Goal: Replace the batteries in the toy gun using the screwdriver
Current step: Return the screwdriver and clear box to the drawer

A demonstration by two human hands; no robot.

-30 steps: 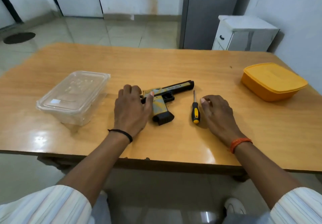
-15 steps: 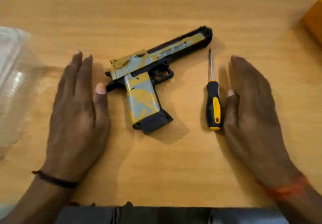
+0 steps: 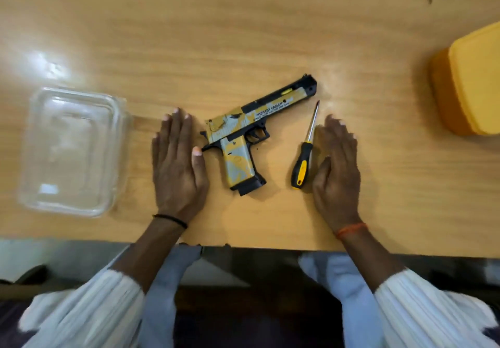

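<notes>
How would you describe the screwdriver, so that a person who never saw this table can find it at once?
On the wooden table, look between the toy gun in the middle and the right hand lying flat. There the screwdriver lies, tip pointing away from the person. Its thin metal shaft and black and yellow handle set it apart.

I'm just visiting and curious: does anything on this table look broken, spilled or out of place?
Nothing stands out. The toy gun lies whole on its side, the screwdriver beside it, both hands flat on the table. The clear container and yellow box sit upright.
</notes>
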